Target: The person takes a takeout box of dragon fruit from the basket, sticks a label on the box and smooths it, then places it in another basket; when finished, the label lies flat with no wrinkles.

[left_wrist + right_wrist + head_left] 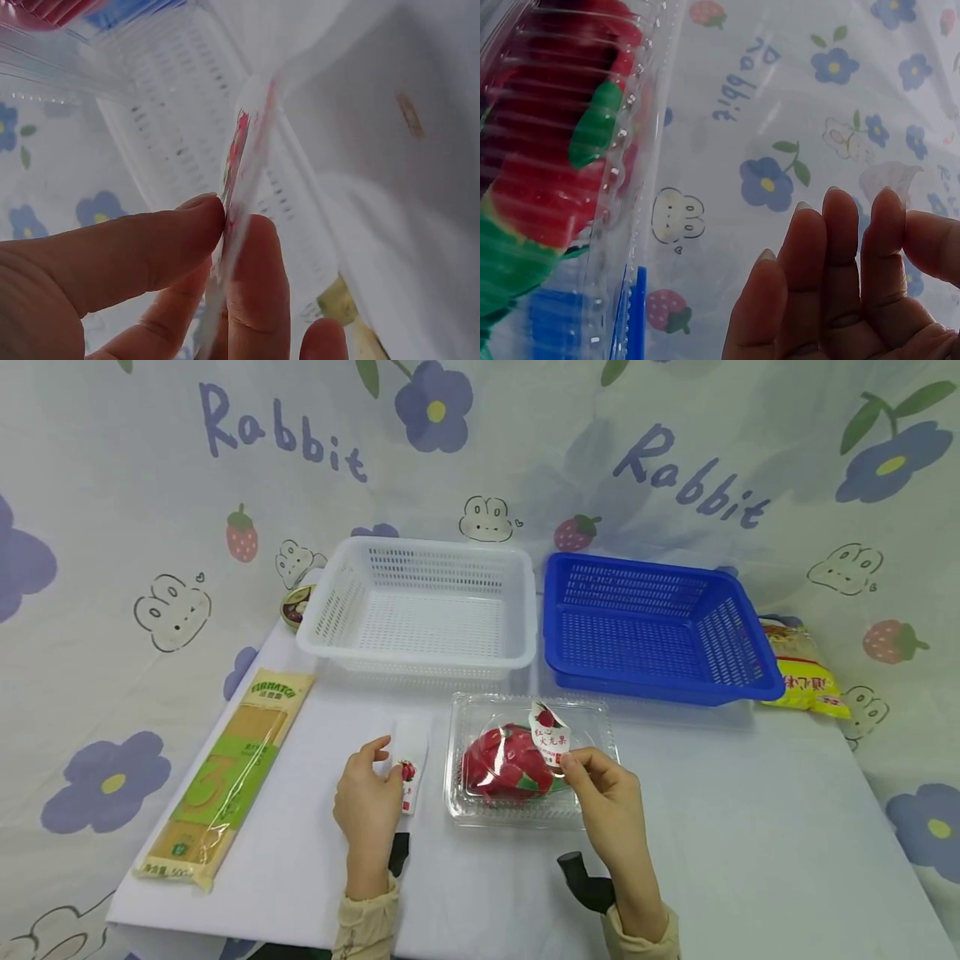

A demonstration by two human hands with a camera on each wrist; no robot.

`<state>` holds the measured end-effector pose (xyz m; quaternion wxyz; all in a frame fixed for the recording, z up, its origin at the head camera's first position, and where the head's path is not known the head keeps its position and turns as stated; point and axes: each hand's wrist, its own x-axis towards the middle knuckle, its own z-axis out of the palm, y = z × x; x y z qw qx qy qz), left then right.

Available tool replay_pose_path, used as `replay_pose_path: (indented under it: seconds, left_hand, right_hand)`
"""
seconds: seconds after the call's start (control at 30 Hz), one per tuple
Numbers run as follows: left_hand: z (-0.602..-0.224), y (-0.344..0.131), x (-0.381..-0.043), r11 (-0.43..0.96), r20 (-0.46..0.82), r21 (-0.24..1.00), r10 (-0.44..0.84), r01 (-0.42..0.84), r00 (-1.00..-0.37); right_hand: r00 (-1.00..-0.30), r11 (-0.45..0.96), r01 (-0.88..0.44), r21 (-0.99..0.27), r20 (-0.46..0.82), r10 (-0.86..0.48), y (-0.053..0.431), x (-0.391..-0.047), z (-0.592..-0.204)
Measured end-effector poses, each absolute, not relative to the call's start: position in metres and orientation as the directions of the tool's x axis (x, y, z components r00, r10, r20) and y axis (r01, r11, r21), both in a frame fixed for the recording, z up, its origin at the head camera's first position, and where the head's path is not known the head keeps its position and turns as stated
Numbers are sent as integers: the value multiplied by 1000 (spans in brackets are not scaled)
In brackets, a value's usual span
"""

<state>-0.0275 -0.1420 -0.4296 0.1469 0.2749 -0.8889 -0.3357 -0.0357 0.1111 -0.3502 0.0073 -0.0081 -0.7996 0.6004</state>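
Note:
A clear plastic clamshell box (588, 802) stands on the white table with a red and green dragon fruit (495, 768) inside. Over its lid, my right hand (617, 810) pinches a white sticker (550, 735) with a dragon fruit picture and red lettering, between thumb and index finger. From the right wrist, only the sticker's pale back (881, 180) shows. Left of the box, my left hand (366, 810) pinches a strip of label backing (411, 739) bearing another dragon fruit label. That strip (244, 180) appears edge-on between thumb and fingers in the left wrist view.
Behind the box stand a white basket (420, 658) and a blue basket (645, 685). A pack of noodles (232, 768) lies at the left. One yellow bag (806, 677) sits beside the blue basket, and a round tin (295, 608) is partly hidden behind the white one.

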Motion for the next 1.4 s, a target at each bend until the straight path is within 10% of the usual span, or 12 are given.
replay_pose_path:
  seconds: [0.53,0.93,1.4]
  left_hand:
    - [-422,-143,-19,722,42,539,-536,-433,-843]
    - [-393,-94,-22,823,721,499,-221,270,-657]
    - [-401,-37,-27,716,818,249,204,652,-538]
  right_hand:
    - [-995,428,-1,-904,44,89,111,-37,-358]
    - [-994,483,-33,-875,79,75,109,-37,-366]
    - [-978,722,-131,-680,207,18,107,-40,-377]
